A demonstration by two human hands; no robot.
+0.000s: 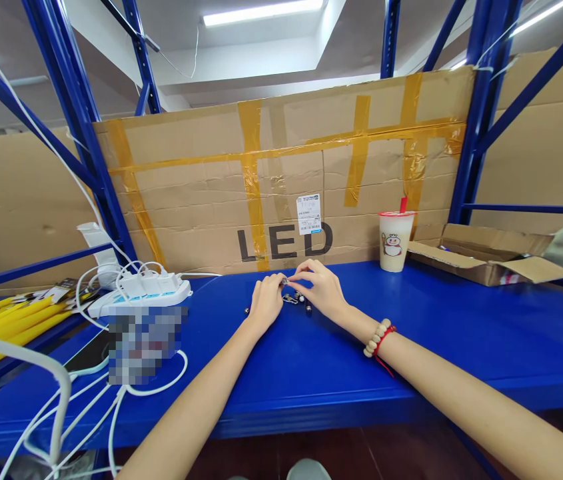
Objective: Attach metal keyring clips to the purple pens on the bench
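Observation:
Both my hands meet over the middle of a blue shelf surface [311, 360]. My left hand [265, 301] has its fingers curled and pinches a small metal piece [284, 282] between fingertips. My right hand [318, 288], with a bead bracelet and red string [378, 337] on its wrist, pinches the same tiny piece from the other side. Under and between the hands lie several small dark and silvery parts [297, 299] on the blue surface. What the piece is I cannot make out.
A taped cardboard sheet marked LED [286, 187] stands behind. A drink cup with red straw [395, 240] and an open cardboard box [486, 257] sit at the right. At the left are a white power strip [141, 290], white cables, yellow tubes [6, 323] and a phone.

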